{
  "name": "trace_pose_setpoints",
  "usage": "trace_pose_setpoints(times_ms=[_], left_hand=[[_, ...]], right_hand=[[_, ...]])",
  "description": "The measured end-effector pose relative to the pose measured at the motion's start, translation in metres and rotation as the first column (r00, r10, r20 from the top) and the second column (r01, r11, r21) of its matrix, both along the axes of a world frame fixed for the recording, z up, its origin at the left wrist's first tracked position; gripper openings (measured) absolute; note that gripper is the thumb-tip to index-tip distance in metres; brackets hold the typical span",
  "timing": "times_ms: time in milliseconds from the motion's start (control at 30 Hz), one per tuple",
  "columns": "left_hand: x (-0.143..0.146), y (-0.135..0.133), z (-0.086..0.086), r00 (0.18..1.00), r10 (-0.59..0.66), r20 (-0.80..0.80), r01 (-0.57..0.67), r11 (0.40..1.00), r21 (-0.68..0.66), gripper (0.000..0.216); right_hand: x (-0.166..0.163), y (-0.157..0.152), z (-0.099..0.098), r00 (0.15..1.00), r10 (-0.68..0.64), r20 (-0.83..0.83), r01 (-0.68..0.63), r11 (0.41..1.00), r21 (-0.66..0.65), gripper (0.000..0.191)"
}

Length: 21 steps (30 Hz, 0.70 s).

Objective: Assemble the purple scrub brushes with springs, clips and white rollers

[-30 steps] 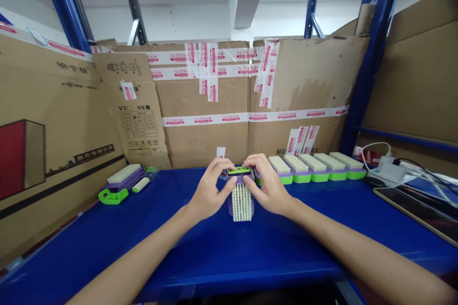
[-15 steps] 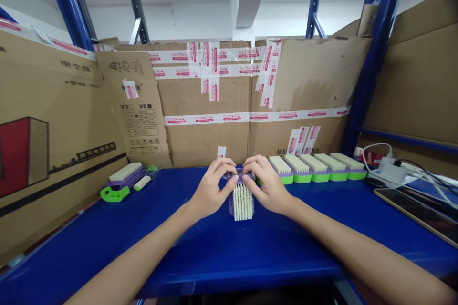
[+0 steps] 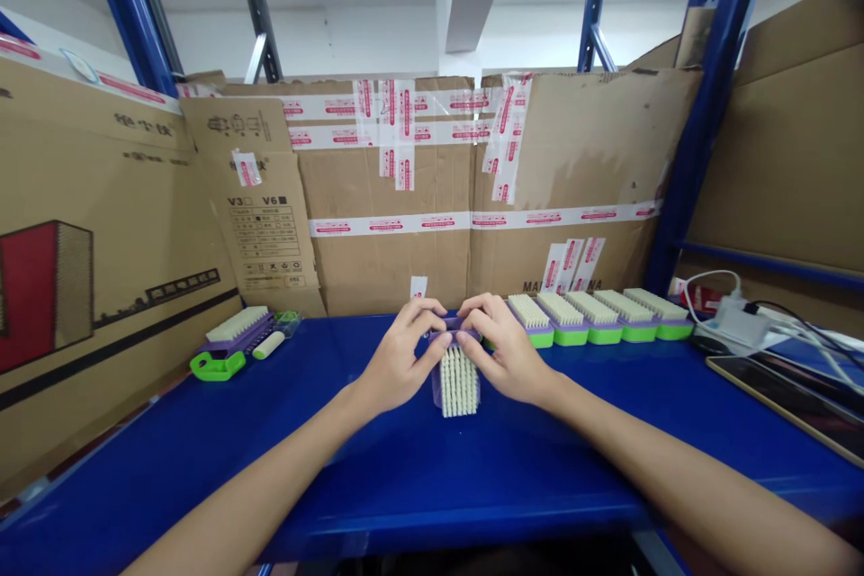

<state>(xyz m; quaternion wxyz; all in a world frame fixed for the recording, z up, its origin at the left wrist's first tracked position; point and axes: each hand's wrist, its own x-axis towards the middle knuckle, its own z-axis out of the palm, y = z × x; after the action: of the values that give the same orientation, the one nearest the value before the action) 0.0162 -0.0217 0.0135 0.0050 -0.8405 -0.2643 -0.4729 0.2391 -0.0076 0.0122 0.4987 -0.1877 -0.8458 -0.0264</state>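
Observation:
A scrub brush (image 3: 459, 385) with pale bristles facing up and a purple body lies at the middle of the blue shelf. My left hand (image 3: 406, 346) grips its far end from the left, thumb near the bristles and fingers curled beyond. From the right, my right hand (image 3: 500, 349) holds the same end with thumb and fingers closed in. Both thumbs almost meet above the purple part. The far edge of the brush is partly hidden behind my fingers.
Several finished-looking brushes (image 3: 600, 333) with green bases stand in a row at the back right. A purple brush piece (image 3: 233, 337) and a green handle part (image 3: 217, 366) lie at left. A phone (image 3: 789, 400) and a charger with cables (image 3: 735, 319) sit at far right. Cardboard (image 3: 391, 270) walls the back.
My fingers have shifted very slightly at the far end of the brush, where more purple shows between them. The brush stays in place.

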Motion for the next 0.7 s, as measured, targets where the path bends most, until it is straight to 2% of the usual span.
trace_pose_setpoints(times_ms=[200,367,467,567,700], left_hand=[[0.0007,-0.0034,0.0058,0.999,-0.018,-0.042,0.016,0.999,-0.049,0.019],[0.0000,-0.0013,0.0011,1.000,-0.021,-0.020,0.021,0.999,-0.033,0.009],[0.0003,-0.0006,-0.0010,1.000,-0.016,0.012,0.016,1.000,0.010,0.008],[0.0007,-0.0009,0.0003,1.000,0.003,0.000,-0.003,1.000,0.021,0.006],[-0.0003,-0.0008,0.0045,0.999,0.016,-0.039,-0.016,1.000,-0.005,0.017]], right_hand=[[-0.0002,-0.0009,0.0035,1.000,0.007,0.009,-0.007,1.000,0.008,0.017],[-0.0009,-0.0007,-0.0001,0.999,0.026,-0.030,-0.027,0.999,-0.023,0.001],[-0.0011,-0.0016,-0.0008,0.998,0.006,-0.067,-0.007,1.000,-0.008,0.012],[-0.0005,-0.0025,0.0003,0.999,-0.007,-0.033,0.008,0.999,0.048,0.017],[0.0018,-0.0020,0.0028,0.999,-0.018,0.028,0.016,0.997,0.080,0.022]])
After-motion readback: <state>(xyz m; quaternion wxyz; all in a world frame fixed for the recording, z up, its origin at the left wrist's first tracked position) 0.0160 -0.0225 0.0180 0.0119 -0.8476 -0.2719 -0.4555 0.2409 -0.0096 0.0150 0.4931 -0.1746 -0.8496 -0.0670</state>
